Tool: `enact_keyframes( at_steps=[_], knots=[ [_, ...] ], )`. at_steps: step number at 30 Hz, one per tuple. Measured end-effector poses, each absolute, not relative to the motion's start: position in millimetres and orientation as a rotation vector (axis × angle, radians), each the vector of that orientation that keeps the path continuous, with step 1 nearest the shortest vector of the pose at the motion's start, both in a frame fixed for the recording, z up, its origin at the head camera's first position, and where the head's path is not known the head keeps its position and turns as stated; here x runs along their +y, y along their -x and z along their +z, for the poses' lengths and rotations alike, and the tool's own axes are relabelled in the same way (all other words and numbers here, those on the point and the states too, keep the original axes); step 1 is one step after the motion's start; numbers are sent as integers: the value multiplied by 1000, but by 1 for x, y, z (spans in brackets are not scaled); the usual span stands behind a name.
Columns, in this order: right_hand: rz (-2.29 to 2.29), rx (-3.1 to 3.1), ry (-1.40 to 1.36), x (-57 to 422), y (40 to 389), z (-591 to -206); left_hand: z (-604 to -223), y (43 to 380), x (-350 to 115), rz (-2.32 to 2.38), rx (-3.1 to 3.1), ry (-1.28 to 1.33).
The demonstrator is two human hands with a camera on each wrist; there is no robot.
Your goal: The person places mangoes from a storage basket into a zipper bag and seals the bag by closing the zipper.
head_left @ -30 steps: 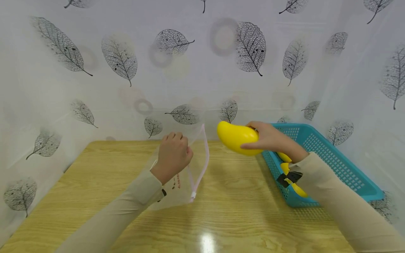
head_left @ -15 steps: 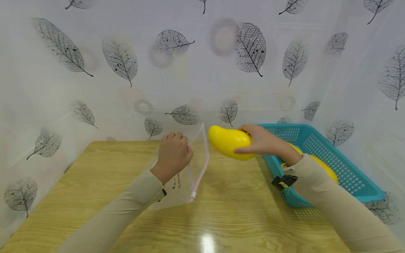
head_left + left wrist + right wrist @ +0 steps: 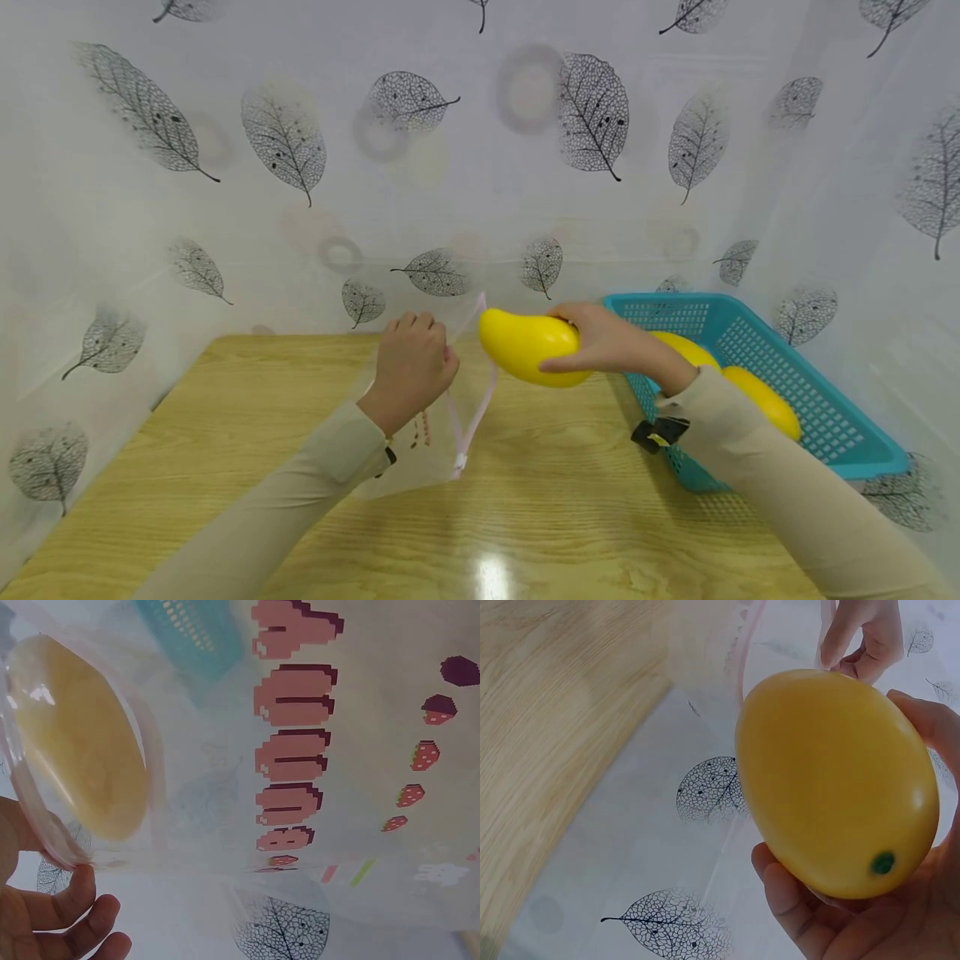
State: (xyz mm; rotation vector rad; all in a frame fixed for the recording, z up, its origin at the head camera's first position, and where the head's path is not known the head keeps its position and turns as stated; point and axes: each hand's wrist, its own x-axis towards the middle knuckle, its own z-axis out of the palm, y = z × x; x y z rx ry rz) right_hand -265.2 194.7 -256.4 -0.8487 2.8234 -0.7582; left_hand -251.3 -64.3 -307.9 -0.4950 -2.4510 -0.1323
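Note:
A yellow mango (image 3: 525,346) with a green stem spot is gripped by my right hand (image 3: 600,337), thumb and fingers on either side of it. Its far end is at the mouth of a clear zip bag (image 3: 420,450). My left hand (image 3: 412,367) pinches the bag's rim and holds it upright, its pink zip edge parted. In the left wrist view the mango shows at the bag's opening, beside pink lettering and strawberry prints on the bag (image 3: 292,757). A slider hangs at the zip's lower end.
A teal perforated basket (image 3: 825,400) stands on the right of the wooden table (image 3: 555,517), under my right forearm. More yellow mangoes (image 3: 761,400) lie in it. A leaf-print curtain (image 3: 480,167) hangs behind the table.
My right hand has carried the mango leftward from beside the basket to the bag's mouth, uncovering more mangoes in the basket. My left hand and the bag have barely moved.

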Motion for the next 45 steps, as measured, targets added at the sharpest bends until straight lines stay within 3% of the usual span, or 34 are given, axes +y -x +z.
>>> enact_keyframes(
  at_steps=[45],
  knots=[
    [-710, 2838, 878, 158, 266, -273, -298, 245, -55, -146, -2442, 487]
  ],
)
